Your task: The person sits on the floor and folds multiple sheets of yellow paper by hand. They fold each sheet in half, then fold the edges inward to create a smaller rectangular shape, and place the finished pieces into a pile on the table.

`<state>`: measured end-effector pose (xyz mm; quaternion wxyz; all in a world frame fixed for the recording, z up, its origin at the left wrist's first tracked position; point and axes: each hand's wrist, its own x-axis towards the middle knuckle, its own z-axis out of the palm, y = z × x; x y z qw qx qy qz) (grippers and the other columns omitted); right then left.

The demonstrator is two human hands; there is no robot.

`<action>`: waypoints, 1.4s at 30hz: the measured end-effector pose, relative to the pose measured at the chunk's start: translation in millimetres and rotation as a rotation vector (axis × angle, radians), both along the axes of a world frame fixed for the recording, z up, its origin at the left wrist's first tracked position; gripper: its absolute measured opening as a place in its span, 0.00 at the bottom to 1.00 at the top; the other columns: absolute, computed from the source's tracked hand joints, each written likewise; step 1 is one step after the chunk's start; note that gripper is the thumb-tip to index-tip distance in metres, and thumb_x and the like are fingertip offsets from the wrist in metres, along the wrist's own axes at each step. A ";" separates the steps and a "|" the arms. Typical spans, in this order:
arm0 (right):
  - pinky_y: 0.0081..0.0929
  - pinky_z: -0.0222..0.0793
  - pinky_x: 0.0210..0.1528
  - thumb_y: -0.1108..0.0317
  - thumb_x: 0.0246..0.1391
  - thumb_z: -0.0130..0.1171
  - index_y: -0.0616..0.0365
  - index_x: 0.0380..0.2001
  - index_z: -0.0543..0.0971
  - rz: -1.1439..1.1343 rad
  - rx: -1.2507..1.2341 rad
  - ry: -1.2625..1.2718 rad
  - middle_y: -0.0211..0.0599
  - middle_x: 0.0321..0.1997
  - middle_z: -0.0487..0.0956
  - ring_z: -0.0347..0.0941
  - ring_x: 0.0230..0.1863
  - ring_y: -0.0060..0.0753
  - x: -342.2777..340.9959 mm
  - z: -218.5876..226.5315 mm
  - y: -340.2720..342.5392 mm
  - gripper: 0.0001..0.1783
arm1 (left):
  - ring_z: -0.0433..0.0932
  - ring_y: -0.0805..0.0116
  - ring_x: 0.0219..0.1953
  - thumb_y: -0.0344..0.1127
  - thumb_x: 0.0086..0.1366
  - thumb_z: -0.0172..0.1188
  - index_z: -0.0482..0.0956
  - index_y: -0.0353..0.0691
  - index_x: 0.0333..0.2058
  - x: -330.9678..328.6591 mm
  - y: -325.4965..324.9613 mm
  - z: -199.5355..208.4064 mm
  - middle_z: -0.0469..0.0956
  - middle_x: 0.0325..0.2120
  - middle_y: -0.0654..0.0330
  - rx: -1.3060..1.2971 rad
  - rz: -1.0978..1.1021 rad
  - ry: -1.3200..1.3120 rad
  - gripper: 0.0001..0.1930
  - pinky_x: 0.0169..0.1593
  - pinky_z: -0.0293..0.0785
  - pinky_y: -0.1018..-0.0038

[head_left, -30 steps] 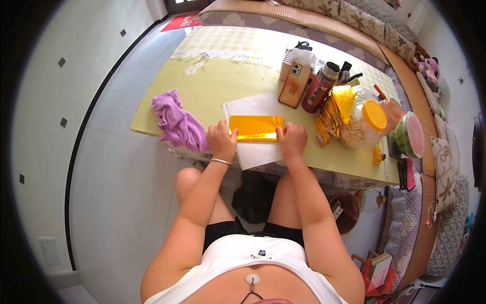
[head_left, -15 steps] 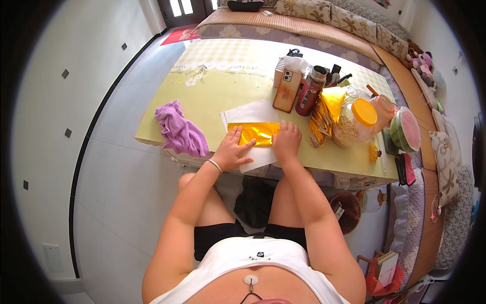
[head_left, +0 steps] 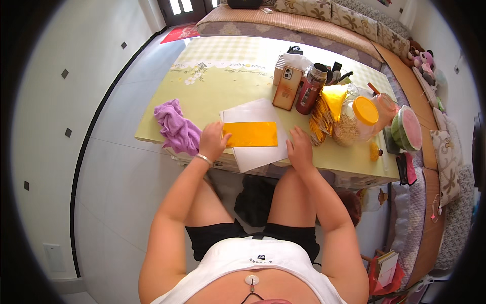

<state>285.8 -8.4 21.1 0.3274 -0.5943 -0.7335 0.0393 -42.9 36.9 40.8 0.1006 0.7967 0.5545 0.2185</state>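
Gold sheet lies on white paper on desk, long axis left-right, left hand fingers flat on its left end, right hand just off its right end, fingers loosely spread.

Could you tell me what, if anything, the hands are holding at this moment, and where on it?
The left hand presses the gold foil sheet at its left edge; the right hand rests beside it, holding nothing.

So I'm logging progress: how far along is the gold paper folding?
Early on. The gold sheet lies as a flat strip on the white paper. The left hand pins its left end; the right hand rests beside it. Further shaping remains; a stack of gold sheets lies nearby.
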 end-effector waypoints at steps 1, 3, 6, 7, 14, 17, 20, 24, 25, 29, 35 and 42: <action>0.46 0.71 0.58 0.65 0.60 0.61 0.69 0.58 0.71 0.009 0.037 0.117 0.53 0.55 0.78 0.76 0.56 0.45 -8.5 10.4 4.4 0.27 | 0.71 0.44 0.57 0.44 0.56 0.70 0.77 0.36 0.49 1.1 13.1 -3.7 0.76 0.53 0.46 0.125 0.011 -0.043 0.26 0.61 0.68 0.58; 0.39 0.76 0.42 0.71 0.59 0.57 0.69 0.61 0.68 0.061 -0.271 0.548 0.49 0.44 0.81 0.80 0.40 0.39 -32.8 31.0 12.4 0.28 | 0.75 0.46 0.53 0.40 0.50 0.75 0.80 0.37 0.43 9.6 33.0 -4.4 0.79 0.49 0.46 0.119 0.067 -0.011 0.23 0.58 0.72 0.59; 0.29 0.76 0.25 0.77 0.58 0.53 0.70 0.66 0.62 -0.002 -0.487 0.841 0.46 0.34 0.82 0.80 0.24 0.33 -53.3 21.5 27.7 0.32 | 0.77 0.48 0.51 0.39 0.43 0.77 0.81 0.39 0.41 30.9 53.0 18.8 0.81 0.46 0.47 -0.193 0.153 0.132 0.25 0.56 0.74 0.59; 0.26 0.75 0.20 0.78 0.58 0.52 0.70 0.67 0.60 -0.034 -0.526 0.878 0.45 0.32 0.81 0.79 0.20 0.32 -56.1 14.0 32.1 0.33 | 0.78 0.48 0.50 0.39 0.42 0.78 0.81 0.40 0.40 29.9 57.4 22.3 0.82 0.43 0.48 -0.254 0.164 0.117 0.25 0.55 0.75 0.60; 0.25 0.79 0.25 0.77 0.59 0.54 0.67 0.66 0.62 -0.048 -0.606 1.217 0.43 0.32 0.82 0.82 0.24 0.33 -51.0 3.0 36.2 0.31 | 0.81 0.66 0.28 0.21 0.50 0.62 0.81 0.36 0.31 0.9 45.8 -14.8 0.81 0.24 0.58 -0.244 0.108 -0.587 0.08 0.32 0.77 0.75; 0.24 0.80 0.29 0.74 0.61 0.56 0.64 0.56 0.71 0.013 -0.613 1.313 0.40 0.32 0.82 0.83 0.27 0.31 -45.1 1.3 34.3 0.20 | 0.82 0.67 0.27 0.16 0.53 0.56 0.81 0.33 0.33 4.1 23.2 -8.4 0.81 0.24 0.58 -0.411 0.134 -0.967 0.10 0.29 0.77 0.77; 0.24 0.80 0.31 0.70 0.63 0.59 0.61 0.44 0.76 -0.023 -0.571 1.384 0.38 0.32 0.82 0.83 0.30 0.29 -42.8 2.9 41.1 0.09 | 0.82 0.67 0.27 0.17 0.59 0.59 0.80 0.30 0.34 15.0 11.5 -3.0 0.82 0.27 0.55 -0.502 0.242 -1.195 0.06 0.27 0.78 0.75; 0.24 0.81 0.32 0.67 0.62 0.63 0.59 0.36 0.77 -0.023 -0.519 1.359 0.36 0.31 0.83 0.83 0.31 0.29 -35.6 4.3 45.8 0.08 | 0.84 0.67 0.30 0.22 0.63 0.63 0.81 0.28 0.37 21.3 2.3 -0.7 0.84 0.30 0.52 -0.576 0.276 -1.350 0.04 0.32 0.81 0.76; 0.24 0.81 0.33 0.67 0.62 0.63 0.59 0.36 0.77 -0.016 -0.527 1.358 0.36 0.31 0.83 0.83 0.31 0.29 -33.3 4.7 44.9 0.08 | 0.84 0.68 0.30 0.22 0.63 0.63 0.82 0.28 0.37 22.5 -0.8 -0.1 0.84 0.30 0.52 -0.591 0.285 -1.357 0.04 0.33 0.81 0.76; 0.23 0.81 0.32 0.66 0.61 0.64 0.58 0.35 0.77 -0.004 -0.602 1.250 0.36 0.31 0.83 0.83 0.30 0.29 -20.1 10.4 43.1 0.08 | 0.83 0.69 0.30 0.26 0.63 0.66 0.82 0.27 0.35 24.1 -5.2 -6.1 0.84 0.30 0.53 -0.572 0.278 -1.308 0.06 0.36 0.82 0.76; 0.18 0.77 0.29 0.63 0.62 0.63 0.56 0.33 0.79 -0.008 -0.757 1.077 0.33 0.29 0.83 0.82 0.27 0.26 3.9 14.3 40.5 0.08 | 0.74 0.77 0.25 0.30 0.59 0.70 0.84 0.30 0.28 31.3 -10.2 -4.4 0.81 0.27 0.63 -0.506 0.282 -0.975 0.07 0.32 0.72 0.77; 0.33 0.71 0.31 0.58 0.51 0.66 0.59 0.25 0.81 -0.117 -0.485 0.361 0.39 0.24 0.81 0.77 0.25 0.34 9.7 15.7 28.8 0.14 | 0.76 0.67 0.29 0.32 0.48 0.74 0.80 0.33 0.20 36.8 -15.0 -10.5 0.77 0.29 0.58 -0.163 0.189 -0.475 0.11 0.34 0.74 0.72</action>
